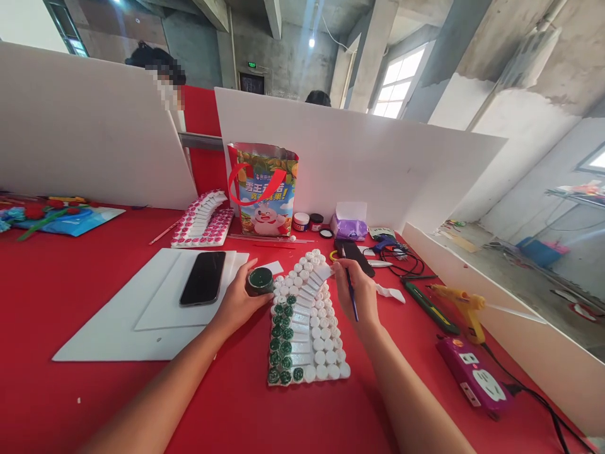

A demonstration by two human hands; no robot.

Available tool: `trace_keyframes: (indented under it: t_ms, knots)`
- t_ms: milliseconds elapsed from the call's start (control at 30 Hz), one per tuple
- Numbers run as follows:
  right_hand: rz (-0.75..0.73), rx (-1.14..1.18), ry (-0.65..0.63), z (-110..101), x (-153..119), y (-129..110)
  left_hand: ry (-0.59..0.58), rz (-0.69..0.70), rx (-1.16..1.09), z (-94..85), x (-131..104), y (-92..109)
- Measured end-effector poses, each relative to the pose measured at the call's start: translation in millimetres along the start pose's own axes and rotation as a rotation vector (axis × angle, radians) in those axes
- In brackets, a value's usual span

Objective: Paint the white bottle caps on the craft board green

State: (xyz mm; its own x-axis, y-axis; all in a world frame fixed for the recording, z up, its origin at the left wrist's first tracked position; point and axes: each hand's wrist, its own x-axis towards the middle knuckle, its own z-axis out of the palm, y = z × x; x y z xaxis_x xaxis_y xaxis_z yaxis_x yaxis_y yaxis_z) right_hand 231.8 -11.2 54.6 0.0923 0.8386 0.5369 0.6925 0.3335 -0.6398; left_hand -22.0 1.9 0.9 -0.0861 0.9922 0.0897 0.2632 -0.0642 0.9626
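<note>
My left hand (pixel 240 296) is wrapped round a small open jar of dark green paint (pixel 260 279). Between the fingers of my right hand (pixel 359 293) is a thin paintbrush (pixel 351 294) with a dark blue handle; its bristles are hidden. Both hands are at the sides of a handmade craft piece (pixel 302 328) on the red table. White round caps cover much of that piece, and a curved stair-like strip of white steps (pixel 301 325) runs up it. Several caps at its lower left are dark green (pixel 286 347); those on the right are white.
A phone (pixel 203 278) lies on white boards (pixel 118 309) at left. Behind stand a pink-and-white craft piece (pixel 201 221), a gift bag (pixel 267 195), small jars (pixel 301 221) and purple tissues (pixel 348 226). Right: a green cutter (pixel 430 307), yellow glue gun (pixel 460 306) and purple power strip (pixel 475 376).
</note>
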Motion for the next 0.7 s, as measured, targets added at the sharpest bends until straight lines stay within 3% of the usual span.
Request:
trace_keyframes:
  t_ms: [133, 333, 500, 700]
  knots:
    - [-0.010, -0.013, 0.091, 2, 1, 5, 0.005, -0.003, 0.005, 0.1, -1, 2]
    - [-0.153, -0.017, 0.227, 6, -3, 1, 0.038, 0.038, 0.079, -0.6, 0, 1]
    - [-0.242, 0.173, 0.155, 3, -12, -23, 0.071, 0.093, 0.082, 1.0, -1, 2]
    - [-0.149, 0.524, 0.043, 10, -26, -51, 0.084, 0.162, 0.061, 4.9, -6, 12]
